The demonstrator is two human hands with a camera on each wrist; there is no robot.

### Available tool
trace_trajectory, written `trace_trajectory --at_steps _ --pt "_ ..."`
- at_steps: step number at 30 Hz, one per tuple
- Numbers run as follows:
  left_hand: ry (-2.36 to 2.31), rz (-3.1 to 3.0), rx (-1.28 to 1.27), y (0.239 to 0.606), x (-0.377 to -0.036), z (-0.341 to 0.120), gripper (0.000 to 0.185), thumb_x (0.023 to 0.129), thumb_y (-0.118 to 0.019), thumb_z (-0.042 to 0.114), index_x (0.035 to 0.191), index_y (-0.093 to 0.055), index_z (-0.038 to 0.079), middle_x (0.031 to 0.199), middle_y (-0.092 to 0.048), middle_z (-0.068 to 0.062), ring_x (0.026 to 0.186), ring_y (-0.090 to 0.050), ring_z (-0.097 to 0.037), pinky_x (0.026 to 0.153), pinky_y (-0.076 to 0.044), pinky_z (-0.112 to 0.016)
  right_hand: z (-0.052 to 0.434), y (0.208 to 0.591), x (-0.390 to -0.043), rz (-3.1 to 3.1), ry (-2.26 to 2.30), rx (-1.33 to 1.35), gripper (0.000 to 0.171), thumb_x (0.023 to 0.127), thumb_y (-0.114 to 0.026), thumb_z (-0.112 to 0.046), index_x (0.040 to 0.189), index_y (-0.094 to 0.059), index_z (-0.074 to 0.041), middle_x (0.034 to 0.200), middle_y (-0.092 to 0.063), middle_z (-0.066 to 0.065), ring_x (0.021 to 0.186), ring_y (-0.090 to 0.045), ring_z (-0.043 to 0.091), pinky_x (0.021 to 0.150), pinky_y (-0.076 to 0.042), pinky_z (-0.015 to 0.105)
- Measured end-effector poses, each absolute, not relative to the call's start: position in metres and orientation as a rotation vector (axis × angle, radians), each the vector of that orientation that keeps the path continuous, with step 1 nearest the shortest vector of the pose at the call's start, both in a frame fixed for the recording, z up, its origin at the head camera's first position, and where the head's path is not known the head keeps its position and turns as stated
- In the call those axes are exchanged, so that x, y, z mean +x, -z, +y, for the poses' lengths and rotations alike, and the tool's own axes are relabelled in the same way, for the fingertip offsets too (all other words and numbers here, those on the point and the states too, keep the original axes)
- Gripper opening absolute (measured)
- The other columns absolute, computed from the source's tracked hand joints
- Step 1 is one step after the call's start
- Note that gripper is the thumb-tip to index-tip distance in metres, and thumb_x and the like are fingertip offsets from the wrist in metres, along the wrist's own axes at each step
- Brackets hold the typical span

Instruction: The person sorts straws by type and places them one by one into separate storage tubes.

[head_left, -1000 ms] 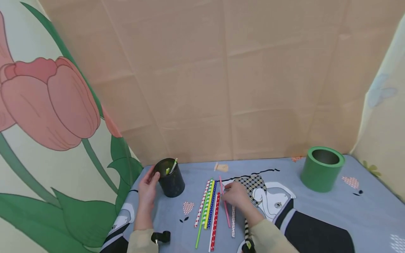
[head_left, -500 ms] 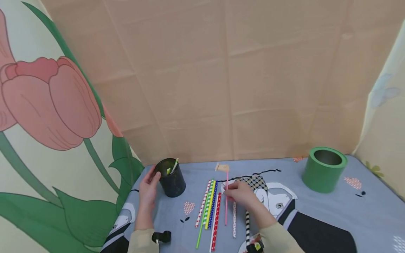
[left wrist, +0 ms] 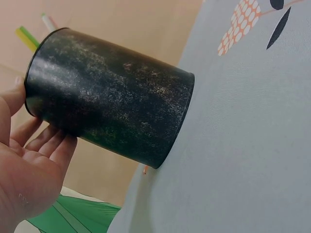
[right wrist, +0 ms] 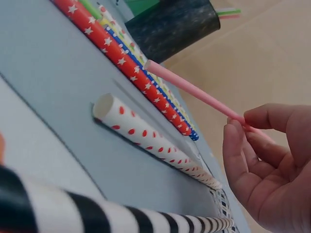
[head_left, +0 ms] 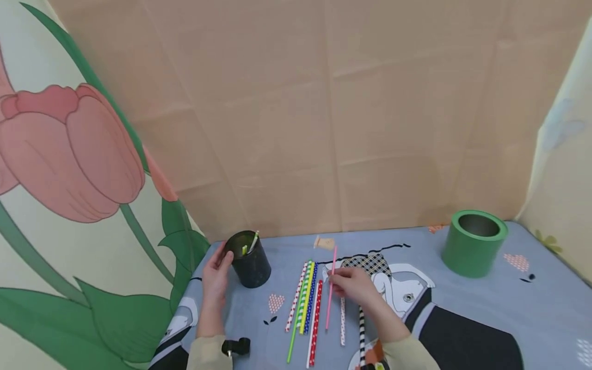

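Grey printed tablecloth (head_left: 532,308), tan paper backdrop (head_left: 370,103) — right hand (head_left: 353,284) pinching pink straw (head_left: 330,293), left hand (head_left: 216,275) cupping black cup (head_left: 251,259).

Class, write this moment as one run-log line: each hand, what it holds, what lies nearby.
left hand: grips black cup | right hand: pinches pink straw, lifted | table: patterned straws in row | green cup: far right
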State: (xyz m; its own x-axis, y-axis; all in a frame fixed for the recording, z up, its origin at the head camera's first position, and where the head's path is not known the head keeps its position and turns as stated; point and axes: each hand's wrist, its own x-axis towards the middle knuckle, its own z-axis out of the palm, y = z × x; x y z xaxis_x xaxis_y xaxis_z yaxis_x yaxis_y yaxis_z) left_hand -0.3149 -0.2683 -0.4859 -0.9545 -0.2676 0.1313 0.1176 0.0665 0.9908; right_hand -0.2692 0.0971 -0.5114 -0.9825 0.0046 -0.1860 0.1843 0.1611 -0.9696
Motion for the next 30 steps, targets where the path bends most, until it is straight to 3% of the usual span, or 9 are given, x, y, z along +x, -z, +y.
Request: trace_trajectory --at_steps 7,14,20,30 --pt "1.969 -2.077 0.147 0.485 -0.315 -0.272 0.062 0.108 -0.068 0.030 0.162 -0.047 0.010 0.165 -0.045 -0.017 0.153 -0.041 -0.030 0.127 -0.029 -0.051 0.097 0.502 -0.269 2.259 1.988 0.213 0.042 0.100 -0.072 -0.013 0.136 -0.066 0.006 0.097 -0.075 0.014 0.083 -0.073 0.023 0.077 -0.065 0.037" --pt "1.975 -2.064 0.138 0.483 -0.314 -0.275 0.063 0.109 -0.067 0.029 0.164 -0.044 0.010 0.166 -0.043 -0.017 0.153 -0.039 -0.030 0.127 -0.028 -0.051 0.098 0.498 -0.272 2.251 2.004 0.228 0.036 0.105 -0.066 -0.015 0.134 -0.065 0.006 0.097 -0.076 0.012 0.081 -0.072 0.020 0.074 -0.064 0.035" --pt "1.977 -2.058 0.135 0.485 -0.315 -0.274 0.063 0.109 -0.067 0.029 0.163 -0.044 0.008 0.166 -0.044 -0.017 0.154 -0.039 -0.030 0.127 -0.028 -0.052 0.100 0.495 -0.273 2.203 2.075 0.235 0.036 0.108 -0.063 -0.015 0.136 -0.063 0.008 0.103 -0.076 0.019 0.079 -0.071 0.018 0.074 -0.064 0.035" --pt "1.950 -2.039 0.087 0.492 -0.320 -0.270 0.061 0.107 -0.070 0.027 0.160 -0.048 0.005 0.162 -0.048 -0.020 0.151 -0.043 -0.033 0.125 -0.031 -0.053 0.093 0.473 -0.285 2.189 2.180 0.056 0.039 0.108 -0.065 -0.023 0.134 -0.065 0.006 0.111 -0.075 0.020 0.091 -0.075 0.019 0.080 -0.063 0.030"
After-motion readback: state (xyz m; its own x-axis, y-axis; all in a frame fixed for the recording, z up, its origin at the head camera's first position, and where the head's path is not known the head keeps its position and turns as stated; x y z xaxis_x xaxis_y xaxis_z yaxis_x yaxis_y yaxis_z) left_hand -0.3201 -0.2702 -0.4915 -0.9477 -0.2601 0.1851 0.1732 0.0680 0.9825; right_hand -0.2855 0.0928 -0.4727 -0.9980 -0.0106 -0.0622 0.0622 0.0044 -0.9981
